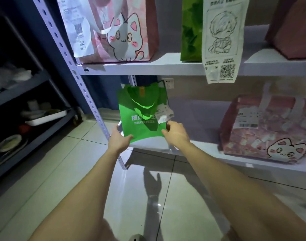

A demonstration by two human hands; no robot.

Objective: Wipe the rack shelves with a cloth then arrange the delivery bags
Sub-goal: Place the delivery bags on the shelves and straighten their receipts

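Hands grip the green pizza delivery bag (142, 117) at centre frame, left hand (120, 139) and right hand (175, 133) clasping its lower corners, apparently to seat it squarely on the lower shelf (201, 148).

Two bare forearms reach in from the bottom edge, with no sleeves showing anywhere along them up to the frame's border. The wrists carry no watch, band or bracelet. The left hand (120, 140) and the right hand (176, 133) wear no gloves, and no rings can be made out on the fingers. The fingernails are too small and blurred to tell apart.
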